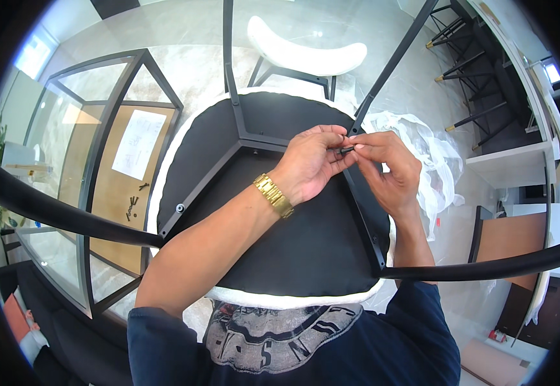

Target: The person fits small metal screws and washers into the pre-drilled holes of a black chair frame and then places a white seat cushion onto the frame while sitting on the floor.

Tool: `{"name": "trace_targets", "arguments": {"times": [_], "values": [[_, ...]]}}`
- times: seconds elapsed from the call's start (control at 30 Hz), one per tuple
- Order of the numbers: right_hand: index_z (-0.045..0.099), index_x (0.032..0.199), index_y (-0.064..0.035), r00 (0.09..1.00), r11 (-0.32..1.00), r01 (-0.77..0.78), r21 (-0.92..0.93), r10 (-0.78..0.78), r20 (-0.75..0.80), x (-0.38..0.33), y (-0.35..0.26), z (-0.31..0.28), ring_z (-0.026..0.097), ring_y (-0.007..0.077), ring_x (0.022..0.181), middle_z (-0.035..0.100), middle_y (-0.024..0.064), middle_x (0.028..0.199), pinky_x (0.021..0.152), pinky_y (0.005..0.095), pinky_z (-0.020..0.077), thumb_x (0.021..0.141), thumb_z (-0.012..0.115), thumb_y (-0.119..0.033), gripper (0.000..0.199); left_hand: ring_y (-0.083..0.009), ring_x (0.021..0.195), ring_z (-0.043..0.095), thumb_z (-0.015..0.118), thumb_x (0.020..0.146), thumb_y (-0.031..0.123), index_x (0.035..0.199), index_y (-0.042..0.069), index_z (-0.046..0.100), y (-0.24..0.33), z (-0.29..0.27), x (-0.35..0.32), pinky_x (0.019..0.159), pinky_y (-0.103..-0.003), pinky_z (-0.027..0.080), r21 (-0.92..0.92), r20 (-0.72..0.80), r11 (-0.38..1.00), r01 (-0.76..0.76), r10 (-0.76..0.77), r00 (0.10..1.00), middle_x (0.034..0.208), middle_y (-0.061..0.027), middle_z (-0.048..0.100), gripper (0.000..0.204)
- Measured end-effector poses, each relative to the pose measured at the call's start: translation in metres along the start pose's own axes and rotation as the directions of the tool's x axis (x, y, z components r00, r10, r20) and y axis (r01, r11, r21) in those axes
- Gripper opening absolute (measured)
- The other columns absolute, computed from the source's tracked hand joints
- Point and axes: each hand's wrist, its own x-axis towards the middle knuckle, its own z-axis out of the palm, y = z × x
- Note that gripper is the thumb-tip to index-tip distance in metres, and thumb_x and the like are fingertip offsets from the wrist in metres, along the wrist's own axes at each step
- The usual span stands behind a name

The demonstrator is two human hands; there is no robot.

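An upturned chair seat (pixel 273 225) with a black underside and white edge lies in front of me, its black metal legs sticking up and outward. Over the far right corner of its frame (pixel 241 143), both hands meet. My left hand (pixel 312 157), palm up below a gold watch, is closed with its fingertips around a small black bolt (pixel 345 150). My right hand (pixel 389 164) pinches at the same bolt from the right with thumb and fingers. Fingertips partly hide the bolt. Close behind them rises the far right leg (pixel 383 71).
At left stands a glass-sided table (pixel 90 174) with a brown board holding a paper sheet (pixel 140 145) and several dark bolts (pixel 131 209). A white chair (pixel 306 55) stands beyond. Crumpled clear plastic (pixel 431 161) lies at right, with dark stools (pixel 479 77) farther off.
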Motion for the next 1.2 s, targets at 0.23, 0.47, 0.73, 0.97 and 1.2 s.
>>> {"name": "trace_targets", "arguments": {"times": [0.23, 0.47, 0.73, 0.97, 1.2], "values": [[0.071, 0.092, -0.0038, 0.998, 0.999, 0.011, -0.037, -0.009, 0.056, 0.002, -0.004, -0.006, 0.070, 0.0231, 0.084, 0.076, 0.0080, 0.096, 0.070, 0.0319, 0.0554, 0.074, 0.081, 0.007, 0.023, -0.0197, 0.097, 0.063, 0.055, 0.099, 0.002, 0.112, 0.003, 0.057, 0.000, 0.002, 0.000, 0.090, -0.035, 0.054, 0.031, -0.031, 0.999, 0.018, -0.017, 0.999, 0.106, -0.0107, 0.062, 0.014], [0.071, 0.092, -0.0025, 0.998, 0.998, -0.056, -0.024, 0.055, -0.012, 0.001, -0.002, -0.006, 0.071, 0.0236, 0.084, 0.076, 0.0101, 0.096, 0.069, 0.0319, 0.0554, 0.075, 0.082, 0.007, 0.022, -0.0194, 0.095, 0.065, 0.055, 0.099, 0.000, 0.112, 0.001, 0.057, 0.001, 0.000, -0.002, 0.090, -0.035, 0.056, 0.031, -0.034, 1.000, 0.002, -0.001, 0.999, 0.105, -0.0114, 0.063, 0.014], [0.070, 0.093, -0.0020, 0.992, 0.996, -0.081, -0.039, 0.077, -0.097, -0.002, 0.008, -0.002, 0.071, 0.0240, 0.085, 0.076, 0.0113, 0.098, 0.070, 0.0306, 0.0545, 0.078, 0.079, 0.009, 0.020, -0.0210, 0.098, 0.071, 0.058, 0.101, 0.002, 0.116, -0.003, 0.058, -0.002, 0.002, -0.002, 0.091, -0.033, 0.060, 0.204, -0.066, 0.977, -0.069, 0.084, 0.994, 0.110, -0.0154, 0.068, 0.015], [0.070, 0.092, -0.0026, 0.992, 0.990, -0.083, -0.112, 0.071, -0.105, -0.004, 0.011, -0.003, 0.070, 0.0230, 0.084, 0.076, 0.0099, 0.099, 0.069, 0.0307, 0.0544, 0.079, 0.078, 0.009, 0.019, -0.0222, 0.100, 0.072, 0.060, 0.101, 0.001, 0.117, -0.006, 0.060, -0.004, 0.006, -0.001, 0.091, -0.030, 0.062, 0.276, -0.051, 0.955, -0.107, 0.126, 0.991, 0.111, -0.0186, 0.069, 0.017], [0.069, 0.091, -0.0023, 0.994, 0.985, -0.089, -0.149, 0.078, -0.078, -0.007, 0.014, -0.001, 0.070, 0.0234, 0.085, 0.076, 0.0094, 0.100, 0.067, 0.0305, 0.0544, 0.078, 0.079, 0.008, 0.019, -0.0247, 0.105, 0.071, 0.058, 0.101, -0.001, 0.121, -0.008, 0.057, -0.002, 0.005, -0.003, 0.095, -0.032, 0.060, 0.192, -0.047, 0.978, -0.076, 0.087, 0.995, 0.115, -0.0206, 0.067, 0.021]]}}
